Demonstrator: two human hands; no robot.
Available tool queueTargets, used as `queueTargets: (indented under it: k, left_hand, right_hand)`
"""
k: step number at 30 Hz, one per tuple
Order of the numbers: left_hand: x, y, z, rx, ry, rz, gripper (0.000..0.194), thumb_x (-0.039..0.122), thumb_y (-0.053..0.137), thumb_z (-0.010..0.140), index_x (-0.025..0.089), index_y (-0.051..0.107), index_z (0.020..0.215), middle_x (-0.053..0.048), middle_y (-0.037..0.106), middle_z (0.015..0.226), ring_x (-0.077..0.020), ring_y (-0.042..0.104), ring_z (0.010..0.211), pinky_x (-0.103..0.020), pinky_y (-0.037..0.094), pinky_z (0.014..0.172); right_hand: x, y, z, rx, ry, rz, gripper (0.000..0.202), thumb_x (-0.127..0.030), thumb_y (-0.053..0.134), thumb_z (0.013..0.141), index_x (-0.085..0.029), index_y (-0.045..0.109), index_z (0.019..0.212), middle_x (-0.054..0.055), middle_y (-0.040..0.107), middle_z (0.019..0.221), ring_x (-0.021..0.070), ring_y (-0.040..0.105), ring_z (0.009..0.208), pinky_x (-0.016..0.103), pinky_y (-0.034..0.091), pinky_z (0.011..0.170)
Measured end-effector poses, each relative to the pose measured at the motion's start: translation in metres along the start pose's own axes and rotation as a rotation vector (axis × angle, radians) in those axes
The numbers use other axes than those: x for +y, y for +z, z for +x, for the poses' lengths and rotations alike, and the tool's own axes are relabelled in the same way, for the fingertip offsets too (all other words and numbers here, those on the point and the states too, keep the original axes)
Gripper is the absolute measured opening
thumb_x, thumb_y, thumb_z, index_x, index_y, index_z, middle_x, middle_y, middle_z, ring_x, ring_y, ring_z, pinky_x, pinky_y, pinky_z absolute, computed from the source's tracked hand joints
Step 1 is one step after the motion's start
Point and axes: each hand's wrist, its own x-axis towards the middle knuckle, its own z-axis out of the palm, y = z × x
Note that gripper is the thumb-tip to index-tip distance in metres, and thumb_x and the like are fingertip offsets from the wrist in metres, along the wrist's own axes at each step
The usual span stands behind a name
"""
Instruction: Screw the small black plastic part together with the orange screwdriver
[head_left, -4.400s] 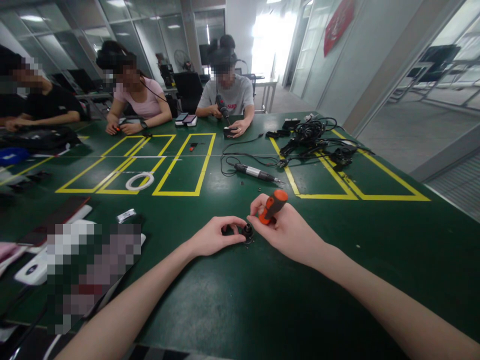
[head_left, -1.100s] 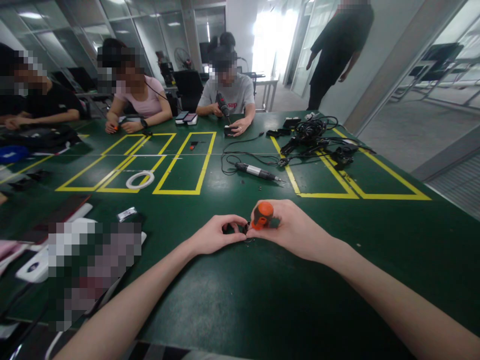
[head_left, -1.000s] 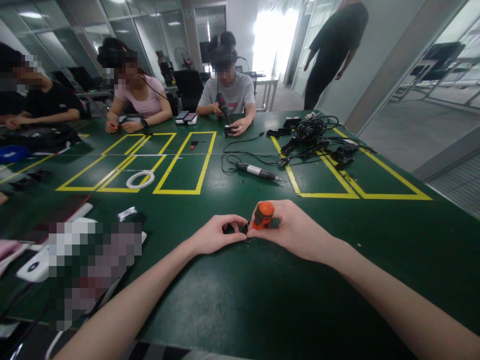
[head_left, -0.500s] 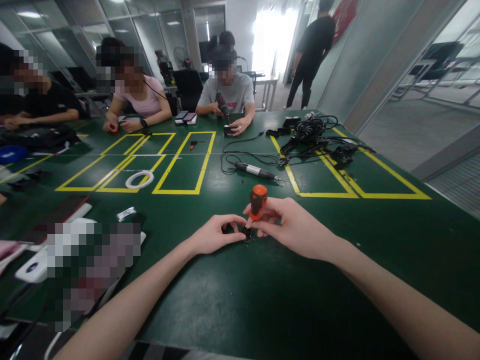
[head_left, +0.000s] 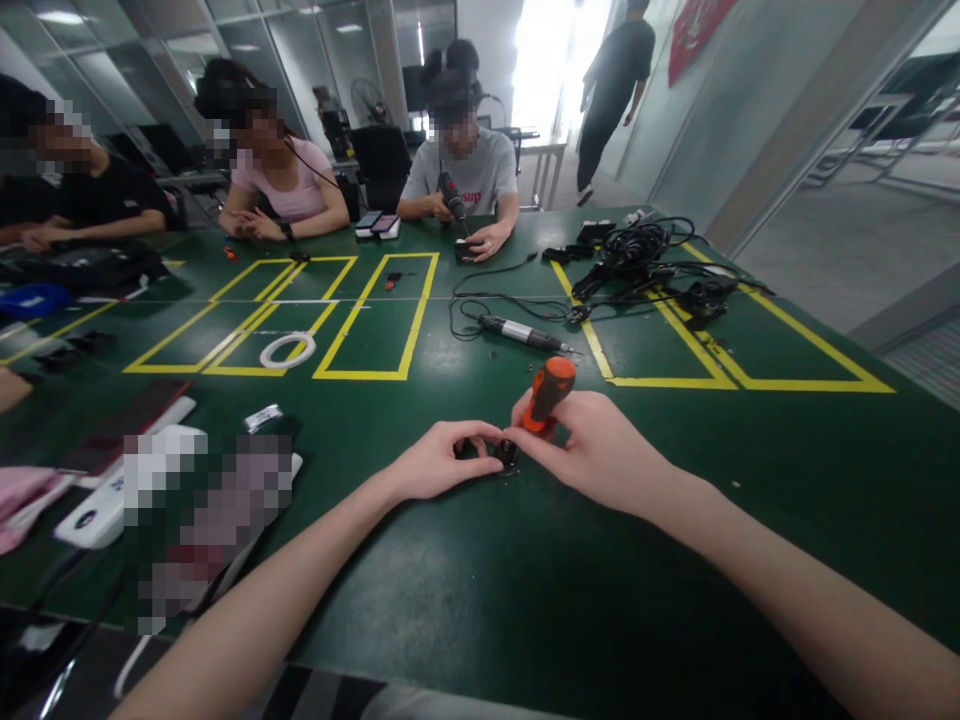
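While we pinched the small black part (head_left: 501, 452) against the green table (head_left: 465, 590) with the left hand (head_left: 439, 462), thumb and forefinger closed around it, our right hand (head_left: 600, 450) gripped the orange-handled screwdriver (head_left: 546, 392), tilted, tip down at the part. Risks noted: the tilt could let the tip slip off onto our left fingertips (head_left: 491, 438); the part could skid or spin; a loose screw could roll away.
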Motion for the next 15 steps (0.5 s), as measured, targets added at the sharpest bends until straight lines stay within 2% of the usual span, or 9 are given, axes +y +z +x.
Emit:
queueTargets:
  k: [4, 11, 15]
  left_hand:
    - [0.0003, 0.0003, 0.0005, -0.002, 0.000, 0.010, 0.035, 0.036, 0.076, 0.088, 0.016, 0.077, 0.116, 0.000, 0.073, 0.088, -0.0135, 0.058, 0.077, -0.026, 0.042, 0.076]
    - [-0.0009, 0.0007, 0.0008, 0.004, 0.002, 0.002, 0.035, 0.034, 0.077, 0.088, 0.016, 0.076, 0.119, -0.001, 0.074, 0.089, -0.0140, 0.060, 0.079, -0.026, 0.043, 0.077]
    - [-0.0024, 0.0012, 0.0009, 0.008, 0.005, 0.002, 0.036, 0.035, 0.077, 0.088, 0.017, 0.076, 0.119, -0.001, 0.075, 0.092, -0.0143, 0.062, 0.080, -0.026, 0.043, 0.076]
  right_hand:
    - [-0.0019, 0.0004, -0.0009, -0.022, -0.028, 0.001, 0.013, -0.022, 0.061, 0.099, -0.017, 0.069, 0.090, 0.003, 0.067, 0.077, 0.0151, 0.057, 0.061, 0.026, 0.042, 0.060]
    - [-0.0049, 0.0019, -0.0016, -0.037, 0.025, 0.085, 0.016, -0.015, 0.055, 0.093, -0.017, 0.067, 0.104, -0.003, 0.055, 0.066, 0.0141, 0.054, 0.055, 0.024, 0.040, 0.056]
    - [-0.0040, 0.0016, -0.0017, -0.041, 0.042, 0.109, 0.017, -0.012, 0.056, 0.086, -0.018, 0.065, 0.099, -0.005, 0.053, 0.065, 0.0133, 0.052, 0.056, 0.024, 0.040, 0.056]
